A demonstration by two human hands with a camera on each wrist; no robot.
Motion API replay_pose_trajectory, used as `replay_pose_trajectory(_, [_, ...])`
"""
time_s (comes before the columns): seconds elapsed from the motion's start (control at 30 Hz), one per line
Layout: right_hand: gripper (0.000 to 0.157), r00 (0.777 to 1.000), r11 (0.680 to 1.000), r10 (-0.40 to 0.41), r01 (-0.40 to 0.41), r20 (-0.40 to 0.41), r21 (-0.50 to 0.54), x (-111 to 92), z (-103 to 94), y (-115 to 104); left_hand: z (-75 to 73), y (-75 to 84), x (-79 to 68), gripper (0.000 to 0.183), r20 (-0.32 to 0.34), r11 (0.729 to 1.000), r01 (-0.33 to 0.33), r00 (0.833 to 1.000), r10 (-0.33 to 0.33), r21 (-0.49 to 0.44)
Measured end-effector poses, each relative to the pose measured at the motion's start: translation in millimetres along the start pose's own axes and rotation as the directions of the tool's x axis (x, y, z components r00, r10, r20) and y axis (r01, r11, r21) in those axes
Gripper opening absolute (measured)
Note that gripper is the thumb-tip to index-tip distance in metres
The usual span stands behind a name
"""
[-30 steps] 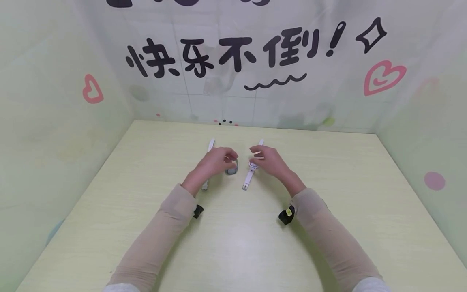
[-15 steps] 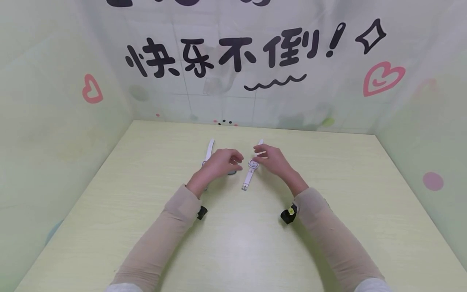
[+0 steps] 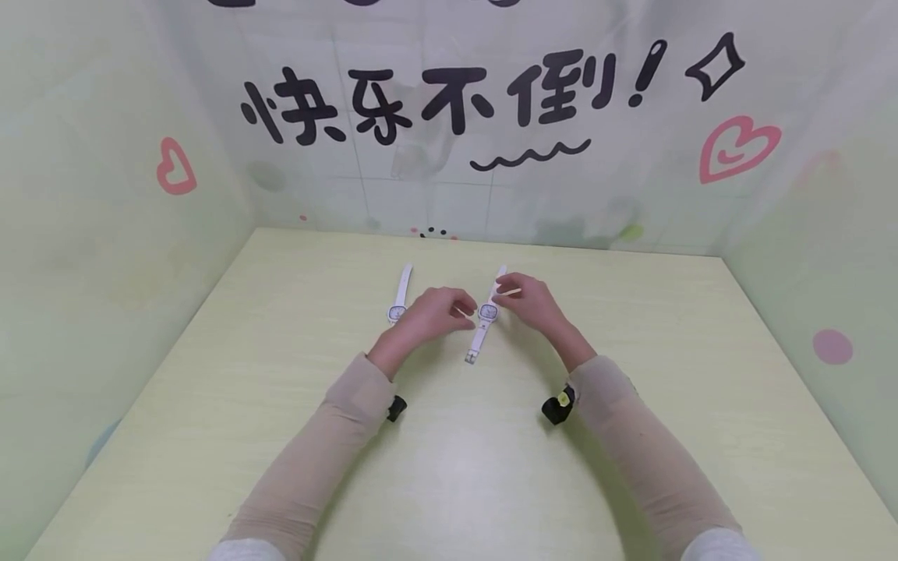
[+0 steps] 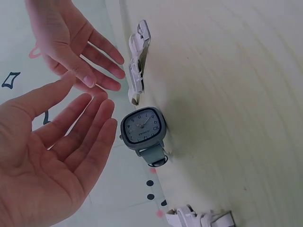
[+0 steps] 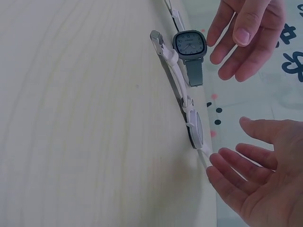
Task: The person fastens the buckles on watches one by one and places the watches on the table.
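Backdrop [image 3: 421, 206], printed with dark characters and hearts, behind a pale desk [image 3: 456, 475]. Beige sleeves [image 3: 309, 460] extend over the desk from the near side. Left hand [image 3: 433, 312]: fingers loosely bent and slightly spread, pinching nothing. Right hand [image 3: 533, 304]: fingers likewise bent and a little apart, without a grip. Compared with 1 second ago, both hands lie further right; the right watch [image 3: 488, 312] now shows its whole dial between them, while the grey watch [image 4: 143, 126] has gone out of head view behind the left hand. Judged from this, handling appears to be between grips, centred on the right watch. All 3 watches rest on the desk: the left watch [image 3: 397, 313], partly covered by the left hand; the grey watch, between the 2 white ones; the right watch, its buckle [image 3: 471, 358] toward the person. Fingertip contact cannot be told.
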State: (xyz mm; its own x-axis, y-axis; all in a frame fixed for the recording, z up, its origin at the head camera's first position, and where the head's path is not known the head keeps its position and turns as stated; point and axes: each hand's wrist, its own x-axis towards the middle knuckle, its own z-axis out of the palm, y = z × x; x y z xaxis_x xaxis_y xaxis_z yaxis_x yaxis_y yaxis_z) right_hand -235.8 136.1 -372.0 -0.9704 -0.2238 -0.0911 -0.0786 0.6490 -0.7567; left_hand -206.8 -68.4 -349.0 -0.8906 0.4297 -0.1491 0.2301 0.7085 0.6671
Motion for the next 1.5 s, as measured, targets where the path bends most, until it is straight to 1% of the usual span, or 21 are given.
replay_pose_trajectory(0.2, [0.044,0.999,0.999,0.032,-0.033,-0.032,-0.019,4.3,-0.8,1.5,5.0,2.4,1.5,0.037,0.067,1.000,0.003,0.998,-0.003,0.000])
replay_pose_trajectory(0.27, [0.046,0.997,0.997,0.071,-0.072,-0.029,-0.013,5.1,-0.1,2.2,8.1,2.1,1.8,0.037,0.093,1.000,0.006,0.996,-0.007,0.009])
replay_pose_trajectory(0.37, [0.049,0.990,0.989,0.144,-0.143,-0.006,0.044,6.4,2.0,3.0,12.4,1.3,1.5,0.038,0.118,1.000,0.011,0.993,-0.013,0.023])
replay_pose_trajectory(0.47, [0.052,0.979,0.970,0.204,-0.206,0.026,0.132,8.2,4.5,3.2,15.5,0.6,0.0,0.038,0.128,0.999,0.021,0.991,-0.024,0.031])
replay_pose_trajectory(0.57, [0.054,0.968,0.948,0.244,-0.249,0.053,0.198,10.0,5.9,2.6,17.2,1.0,-2.0,0.037,0.140,0.999,0.018,0.990,-0.023,0.039])
replay_pose_trajectory(0.67, [0.056,0.959,0.929,0.274,-0.283,0.073,0.240,12.0,5.9,1.4,17.7,2.3,-3.6,0.037,0.157,0.998,0.015,0.987,-0.023,0.055])
replay_pose_trajectory(0.8, [0.058,0.957,0.917,0.276,-0.289,0.083,0.277,15.8,6.1,1.0,17.1,4.6,-4.1,0.037,0.164,0.996,0.018,0.986,-0.032,0.082])
replay_pose_trajectory(0.9, [0.060,0.954,0.900,0.285,-0.301,0.096,0.315,18.6,7.9,2.2,18.2,4.6,-3.1,0.036,0.175,0.995,0.014,0.984,-0.032,0.103])
replay_pose_trajectory(1.03, [0.064,0.932,0.858,0.335,-0.363,0.139,0.363,21.2,12.1,3.9,22.2,3.6,-2.4,0.035,0.208,0.993,0.002,0.978,-0.028,0.121])
replay_pose_trajectory(1.1, [0.065,0.923,0.849,0.354,-0.384,0.150,0.362,22.9,14.0,4.2,23.5,3.7,-2.7,0.034,0.212,0.992,0.001,0.977,-0.028,0.126])
replay_pose_trajectory(1.13, [0.065,0.921,0.849,0.361,-0.391,0.150,0.356,23.7,14.4,4.0,23.6,4.1,-2.9,0.033,0.211,0.992,0.000,0.977,-0.027,0.127])
replay_pose_trajectory(1.3, [0.064,0.931,0.890,0.347,-0.364,0.110,0.274,28.9,14.2,1.1,20.3,7.5,-3.9,0.031,0.193,0.992,0.000,0.981,-0.025,0.129])
replay_pose_trajectory(1.4, [0.066,0.937,0.914,0.336,-0.348,0.096,0.208,30.1,13.6,-2.8,18.6,8.4,-3.5,0.031,0.203,0.990,-0.010,0.979,-0.019,0.140])
replay_pose_trajectory(1.5, [0.062,0.942,0.934,0.323,-0.332,0.088,0.129,30.9,14.1,-7.5,17.4,8.9,-3.1,0.031,0.212,0.988,-0.015,0.977,-0.017,0.151])
